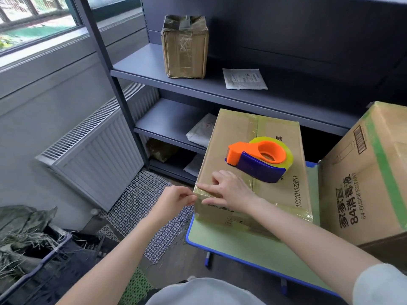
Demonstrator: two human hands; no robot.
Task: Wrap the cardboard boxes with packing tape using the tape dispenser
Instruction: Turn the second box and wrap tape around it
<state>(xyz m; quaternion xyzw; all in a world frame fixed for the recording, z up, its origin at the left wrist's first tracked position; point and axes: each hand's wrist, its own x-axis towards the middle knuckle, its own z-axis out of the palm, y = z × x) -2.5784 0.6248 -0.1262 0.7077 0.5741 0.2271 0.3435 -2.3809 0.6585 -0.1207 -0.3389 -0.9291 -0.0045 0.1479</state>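
Observation:
A brown cardboard box (244, 137) with clear tape along its edges lies on a small green table (242, 241). An orange and blue tape dispenser (257, 159) with a yellowish roll rests on top of the box, held by neither hand. My right hand (231, 190) lies over the box's near left corner, fingers spread flat on the tape strip (206, 191) there. My left hand (176, 198) is just left of that corner and pinches the tape's end between thumb and fingertips.
A larger printed box (370, 172) stands to the right on the table. A taped box (185, 47) and a white pouch (244, 79) sit on the grey shelf (143, 69). A radiator (99, 150) lines the left wall, with mesh mats on the floor.

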